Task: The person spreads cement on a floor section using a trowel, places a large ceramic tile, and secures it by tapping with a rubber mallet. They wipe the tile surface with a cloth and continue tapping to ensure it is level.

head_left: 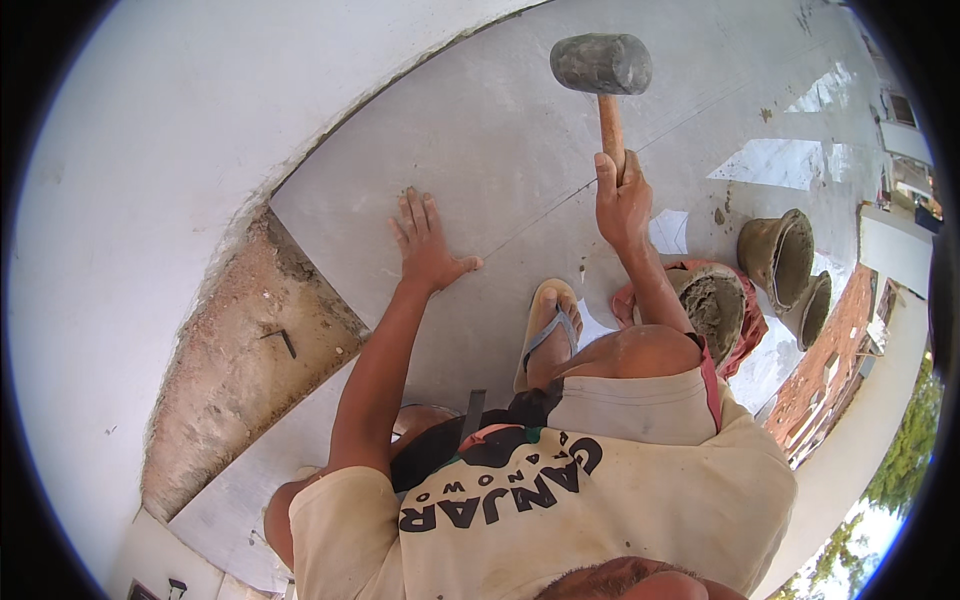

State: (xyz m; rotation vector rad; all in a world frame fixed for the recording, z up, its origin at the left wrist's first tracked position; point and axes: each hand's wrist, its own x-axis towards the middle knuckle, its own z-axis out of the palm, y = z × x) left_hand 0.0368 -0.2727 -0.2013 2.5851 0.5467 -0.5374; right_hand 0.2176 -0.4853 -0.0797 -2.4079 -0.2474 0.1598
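Note:
My right hand grips the wooden handle of a rubber mallet, whose dark grey, dusty head is raised over the floor. Under it lie large grey floor tiles, with a thin joint running diagonally between them. My left hand rests flat on a tile, fingers spread, close to that joint and holding nothing. Beside my left forearm is a patch of bare, untiled ground between the tile edges and the wall.
A white wall curves along the left. Right of my knee stands a bucket of wet mortar with red cloth around it. Two mortar-caked buckets lie near it. My sandalled foot is on the tiles. A dark L-shaped piece lies on the bare ground.

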